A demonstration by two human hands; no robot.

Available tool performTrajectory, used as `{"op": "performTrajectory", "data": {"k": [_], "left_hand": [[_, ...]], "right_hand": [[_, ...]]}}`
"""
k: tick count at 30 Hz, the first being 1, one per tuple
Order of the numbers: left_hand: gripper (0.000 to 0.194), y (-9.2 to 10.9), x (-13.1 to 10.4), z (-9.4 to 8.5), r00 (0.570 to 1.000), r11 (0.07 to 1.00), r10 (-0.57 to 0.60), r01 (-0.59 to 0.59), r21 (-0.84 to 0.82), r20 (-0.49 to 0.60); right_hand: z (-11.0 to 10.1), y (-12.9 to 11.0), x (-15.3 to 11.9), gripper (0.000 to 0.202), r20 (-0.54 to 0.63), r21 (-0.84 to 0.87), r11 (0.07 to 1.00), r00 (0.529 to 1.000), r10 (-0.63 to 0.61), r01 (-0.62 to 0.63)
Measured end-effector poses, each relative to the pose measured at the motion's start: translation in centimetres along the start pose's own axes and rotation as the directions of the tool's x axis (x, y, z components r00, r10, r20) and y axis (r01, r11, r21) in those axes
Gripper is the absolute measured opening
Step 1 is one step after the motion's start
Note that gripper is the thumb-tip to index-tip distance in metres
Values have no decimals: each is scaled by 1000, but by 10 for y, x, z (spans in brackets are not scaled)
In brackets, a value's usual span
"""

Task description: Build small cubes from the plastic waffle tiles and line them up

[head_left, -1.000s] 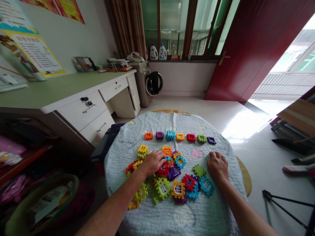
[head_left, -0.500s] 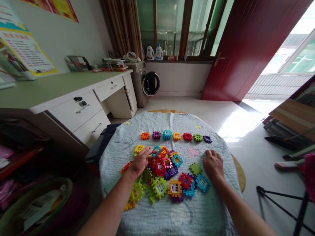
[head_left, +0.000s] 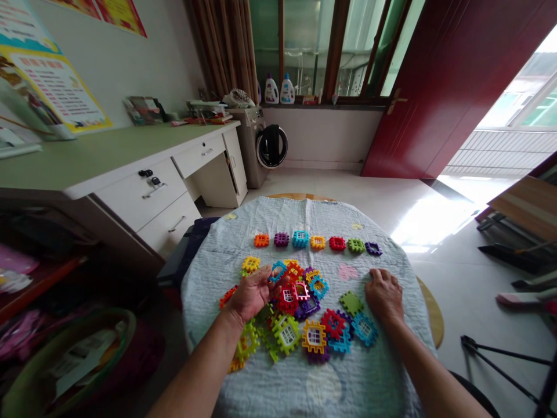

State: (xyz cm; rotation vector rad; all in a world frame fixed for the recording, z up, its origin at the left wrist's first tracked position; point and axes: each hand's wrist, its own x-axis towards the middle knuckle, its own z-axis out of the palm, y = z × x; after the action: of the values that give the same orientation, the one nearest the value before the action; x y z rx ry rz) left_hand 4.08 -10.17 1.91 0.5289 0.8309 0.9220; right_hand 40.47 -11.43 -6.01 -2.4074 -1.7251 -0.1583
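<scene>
Over the pile of colourful plastic blocks, my left hand (head_left: pixel 255 292) pinches a blue block (head_left: pixel 277 271) between thumb and fingers. Beneath and beside it lie a red block (head_left: pixel 288 297), a pink block (head_left: pixel 301 291), a lime green block (head_left: pixel 286 333) and a yellow block (head_left: pixel 314 337). My right hand (head_left: pixel 384 294) rests on the cloth right of the pile, fingers lightly bent with nothing visible in them, near a green block (head_left: pixel 351 302). Farther back, several blocks stand in a row, from an orange one (head_left: pixel 261 240) to a dark purple one (head_left: pixel 373 248).
A pale blue cloth (head_left: pixel 243 217) covers the round table. To the left stand a desk (head_left: pixel 108 154) and a bin (head_left: pixel 126 331). Beyond are a washing machine (head_left: pixel 253 145) and a red door (head_left: pixel 418 87). Black stand legs (head_left: pixel 505 348) are at the right.
The whole view has shifted slightly, moving the scene to the right. My left hand still holds the blue block over the pile, and my right hand stays on the cloth.
</scene>
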Motion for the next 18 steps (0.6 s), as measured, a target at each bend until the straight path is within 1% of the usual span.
{"op": "performTrajectory", "data": {"k": [3,7,10,14,16,18], "left_hand": [[22,-1,-3,-2,999,999,13,-14,41,36],[26,-3,-6,-1,998,995,44,-48,91,41],[21,-3,-7,2,998,995,66,-67,70,12],[14,-2,-10,3,997,998,59,-59,8,-42],[14,-1,-12,4,997,998,64,-64,17,-38],[18,-2,-13,5,996,995,82,-81,56,-24]], "right_hand": [[-1,-1,0,35,-3,-3,1000,1000,-2,2],[-3,-2,-1,34,-7,2,1000,1000,-5,5],[-4,-2,-1,34,-9,6,1000,1000,-3,3],[-4,-2,-1,36,-15,14,1000,1000,-1,1],[-4,-2,-1,36,-16,19,1000,1000,-2,3],[-3,-2,-1,36,-14,23,1000,1000,-3,4]]}}
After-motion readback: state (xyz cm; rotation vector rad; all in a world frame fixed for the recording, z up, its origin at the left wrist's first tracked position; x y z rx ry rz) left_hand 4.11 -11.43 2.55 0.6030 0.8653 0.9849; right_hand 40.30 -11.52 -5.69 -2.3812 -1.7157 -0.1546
